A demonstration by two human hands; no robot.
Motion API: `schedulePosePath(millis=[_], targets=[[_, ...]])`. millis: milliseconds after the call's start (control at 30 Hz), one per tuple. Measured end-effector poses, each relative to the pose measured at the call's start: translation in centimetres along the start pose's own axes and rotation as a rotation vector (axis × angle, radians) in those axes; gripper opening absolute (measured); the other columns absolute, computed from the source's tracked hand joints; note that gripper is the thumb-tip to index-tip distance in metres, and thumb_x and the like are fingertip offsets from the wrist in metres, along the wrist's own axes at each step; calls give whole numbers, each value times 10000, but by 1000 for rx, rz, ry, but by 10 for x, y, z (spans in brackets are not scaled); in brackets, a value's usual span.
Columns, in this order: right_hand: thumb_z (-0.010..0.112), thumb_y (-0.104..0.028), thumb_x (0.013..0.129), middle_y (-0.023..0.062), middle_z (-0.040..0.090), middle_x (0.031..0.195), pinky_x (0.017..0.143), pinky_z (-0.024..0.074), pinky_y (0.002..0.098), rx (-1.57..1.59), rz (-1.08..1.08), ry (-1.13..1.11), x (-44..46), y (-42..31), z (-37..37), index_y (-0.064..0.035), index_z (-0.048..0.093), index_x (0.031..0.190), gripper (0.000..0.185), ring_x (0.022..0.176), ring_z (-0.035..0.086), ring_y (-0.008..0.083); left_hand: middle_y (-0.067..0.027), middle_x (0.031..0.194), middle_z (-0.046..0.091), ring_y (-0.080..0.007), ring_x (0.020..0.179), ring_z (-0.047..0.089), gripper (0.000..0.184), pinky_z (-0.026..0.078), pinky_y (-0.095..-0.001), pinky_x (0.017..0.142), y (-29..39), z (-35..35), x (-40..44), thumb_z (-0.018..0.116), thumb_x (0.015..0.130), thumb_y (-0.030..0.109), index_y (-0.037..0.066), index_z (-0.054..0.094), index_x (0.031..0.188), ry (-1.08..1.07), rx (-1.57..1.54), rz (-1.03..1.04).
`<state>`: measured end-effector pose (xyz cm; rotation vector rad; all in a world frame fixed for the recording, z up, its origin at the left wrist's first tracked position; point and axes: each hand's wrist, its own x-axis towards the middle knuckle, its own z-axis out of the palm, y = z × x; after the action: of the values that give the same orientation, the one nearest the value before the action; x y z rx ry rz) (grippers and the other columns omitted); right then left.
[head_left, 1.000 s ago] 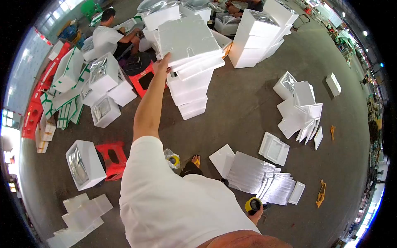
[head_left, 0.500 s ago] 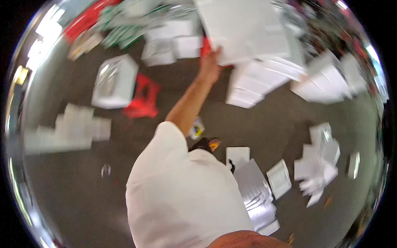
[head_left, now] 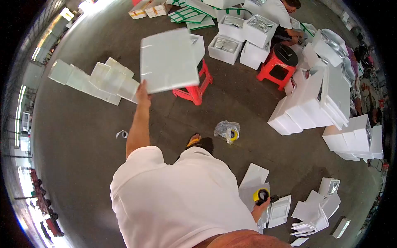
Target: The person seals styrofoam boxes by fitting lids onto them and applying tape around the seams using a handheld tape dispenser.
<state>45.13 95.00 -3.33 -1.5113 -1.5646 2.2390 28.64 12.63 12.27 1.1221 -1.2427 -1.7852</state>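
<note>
My left hand point(head_left: 143, 93) grips the lower left corner of a flat white foam lid point(head_left: 168, 61), held out in front of me. Behind the lid, a white box point(head_left: 197, 46) and a red stool point(head_left: 194, 93) are partly hidden. At the lower right my right hand point(head_left: 259, 210) is closed round a yellow tape roll point(head_left: 261, 194) with a dark dispenser. Under that hand lie silvery sheets point(head_left: 247, 196) and a white lid point(head_left: 254, 175) on the floor.
White lids point(head_left: 103, 78) lie overlapping at the left. Foil-lined boxes point(head_left: 225, 48) and a red stool point(head_left: 276, 68) stand ahead, near a seated person point(head_left: 275, 13). Tall box stacks point(head_left: 306, 101) rise at the right. A plastic bag point(head_left: 224, 129) lies near my foot.
My view has turned left. The lid in my left hand is now apart from the tall stack, where that hand was before. My right hand still holds the tape roll.
</note>
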Motion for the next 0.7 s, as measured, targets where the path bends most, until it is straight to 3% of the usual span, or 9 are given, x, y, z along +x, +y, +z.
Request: schedulePosePath(millis=[67, 133, 300, 367, 467, 500, 567, 633, 700], targets=[[616, -436, 880, 69, 604, 1225, 858, 494, 410, 25, 47, 50, -29, -11, 76, -85, 582, 1254, 515, 1121, 583, 238, -54, 1127, 618, -189, 997, 576, 504, 475, -371, 735, 29, -6, 66, 723, 854, 419, 125, 588, 1241, 5, -117, 16], [627, -427, 874, 85, 600, 1257, 905, 498, 424, 212, -88, -142, -28, 0, 135, -70, 576, 1267, 534, 1137, 583, 260, -40, 1084, 627, -192, 963, 591, 461, 472, -371, 734, 53, 0, 112, 718, 864, 407, 120, 609, 1209, -45, -133, 29], [631, -332, 889, 107, 639, 1210, 974, 489, 473, 522, -89, -620, -121, -4, 382, -59, 606, 1236, 443, 1133, 605, 289, -26, 1080, 639, -142, 984, 590, 393, 487, -304, 779, 28, 95, 171, 686, 907, 357, 96, 623, 1194, -511, 159, -33], [652, -371, 845, 116, 622, 1175, 940, 496, 452, 525, -94, -524, -127, 19, 446, -23, 582, 1230, 523, 1086, 602, 286, -24, 1043, 654, -139, 968, 611, 388, 499, -276, 811, -11, 112, 158, 700, 903, 309, 71, 625, 1201, -747, 231, -87], [675, -384, 816, 114, 613, 1198, 921, 509, 454, 345, -225, -779, -215, -6, 533, -25, 570, 1245, 569, 1111, 598, 290, -21, 1024, 678, -113, 936, 622, 366, 507, -274, 808, 1, 145, 97, 705, 911, 284, 21, 653, 1161, -954, 302, -245], [675, -392, 815, 113, 625, 1200, 943, 501, 454, 284, -192, -729, -212, 5, 536, -26, 588, 1237, 565, 1111, 603, 293, -21, 1011, 683, -104, 937, 623, 363, 505, -268, 785, -29, 143, 108, 695, 920, 296, 28, 654, 1161, -1100, 315, -140], [655, -382, 831, 123, 635, 1202, 951, 499, 465, 213, -86, -794, -228, 45, 535, -20, 604, 1228, 540, 1106, 611, 305, -35, 1017, 682, -109, 932, 627, 360, 504, -280, 793, -13, 100, 108, 703, 912, 288, 33, 653, 1161, -1091, 250, -326], [591, -358, 878, 141, 629, 1197, 925, 512, 480, -26, -259, -515, -241, 34, 531, -1, 598, 1226, 499, 1099, 614, 321, -43, 1033, 682, -109, 925, 630, 373, 507, -291, 814, -12, 129, 95, 710, 902, 297, 27, 660, 1154, -1229, 139, -298], [553, -349, 883, 169, 608, 1228, 934, 510, 490, 149, -57, -626, -242, 46, 546, 17, 570, 1264, 529, 1121, 603, 337, -63, 1060, 676, -148, 998, 616, 481, 491, -320, 882, -11, 125, 115, 725, 873, 373, 10, 643, 1178, -1214, 290, -220]])
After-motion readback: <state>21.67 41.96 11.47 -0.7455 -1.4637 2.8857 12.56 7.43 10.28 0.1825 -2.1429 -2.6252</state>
